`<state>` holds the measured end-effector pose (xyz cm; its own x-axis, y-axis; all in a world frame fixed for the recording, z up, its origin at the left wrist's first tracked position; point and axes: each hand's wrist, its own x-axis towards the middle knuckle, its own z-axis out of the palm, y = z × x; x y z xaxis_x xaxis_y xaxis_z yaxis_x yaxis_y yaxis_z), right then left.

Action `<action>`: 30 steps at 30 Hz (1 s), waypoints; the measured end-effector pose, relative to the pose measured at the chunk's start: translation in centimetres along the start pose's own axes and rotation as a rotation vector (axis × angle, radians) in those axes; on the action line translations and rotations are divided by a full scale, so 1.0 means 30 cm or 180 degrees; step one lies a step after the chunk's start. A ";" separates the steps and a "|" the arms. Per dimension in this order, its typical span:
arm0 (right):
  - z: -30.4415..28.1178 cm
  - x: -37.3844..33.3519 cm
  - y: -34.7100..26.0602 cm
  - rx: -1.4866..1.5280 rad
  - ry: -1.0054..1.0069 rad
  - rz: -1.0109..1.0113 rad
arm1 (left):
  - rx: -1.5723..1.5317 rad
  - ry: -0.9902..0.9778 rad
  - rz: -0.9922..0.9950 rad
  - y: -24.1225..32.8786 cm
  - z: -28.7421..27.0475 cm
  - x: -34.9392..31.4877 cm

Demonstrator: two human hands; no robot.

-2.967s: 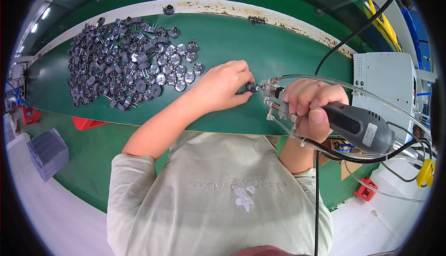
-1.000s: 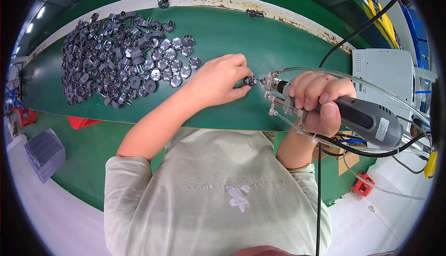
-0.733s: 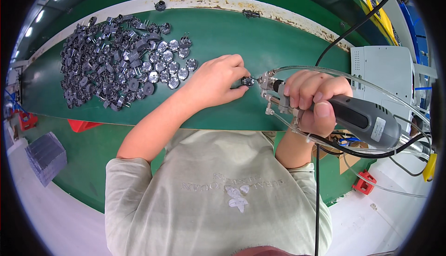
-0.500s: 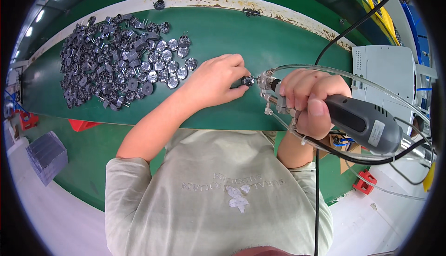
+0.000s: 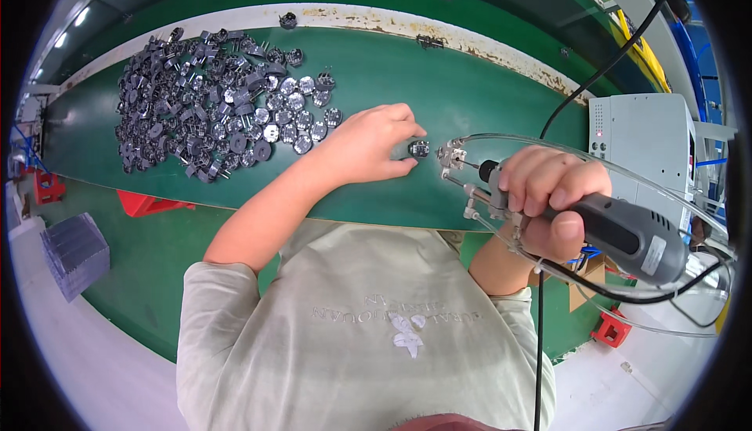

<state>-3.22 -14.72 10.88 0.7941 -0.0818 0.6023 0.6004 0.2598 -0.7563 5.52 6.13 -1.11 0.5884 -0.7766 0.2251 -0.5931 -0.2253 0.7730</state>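
Observation:
My left hand (image 5: 372, 141) is over the green bench, its forefinger and thumb spread apart. Between those tips, but apparently touching neither, sits a small round black part with a shiny top (image 5: 419, 148). Wrapped round a dark grey electric screwdriver (image 5: 623, 231), my right hand (image 5: 548, 188) holds it tilted, its body toward the right. A metal nozzle block with a thin bit (image 5: 453, 155) forms its front end, a short gap to the right of the black part. To the left of my left hand lies a big heap of similar black parts (image 5: 196, 106).
Clear tubes and a black cable (image 5: 540, 353) trail from the screwdriver. A light grey machine box (image 5: 638, 133) stands at the right. The bench has a worn white ledge (image 5: 376, 20) along its far side, with a few parts on it. Red bins (image 5: 145, 202) show below the bench.
My left fingers have parted from the black part, which stays on the bench. My right hand has drawn the screwdriver back to the right, away from the part. The whole view has shifted slightly.

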 end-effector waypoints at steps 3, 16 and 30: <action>0.030 -0.026 0.027 -0.0069 0.0186 0.0121 | -0.0039 -0.0053 0.0048 -0.001 0.002 0.008; 0.023 -0.036 0.078 -0.0252 -0.0104 0.0330 | -0.0048 -0.0190 -0.0069 0.000 -0.009 0.007; 0.059 -0.024 0.093 -0.0637 -0.0323 0.0415 | -0.0014 -0.0130 0.0022 0.005 0.001 -0.008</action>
<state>-2.28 -12.22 8.77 0.8585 0.0396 0.5113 0.5084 0.0655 -0.8586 5.27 6.25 -1.06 0.5615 -0.8014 0.2061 -0.5945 -0.2175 0.7741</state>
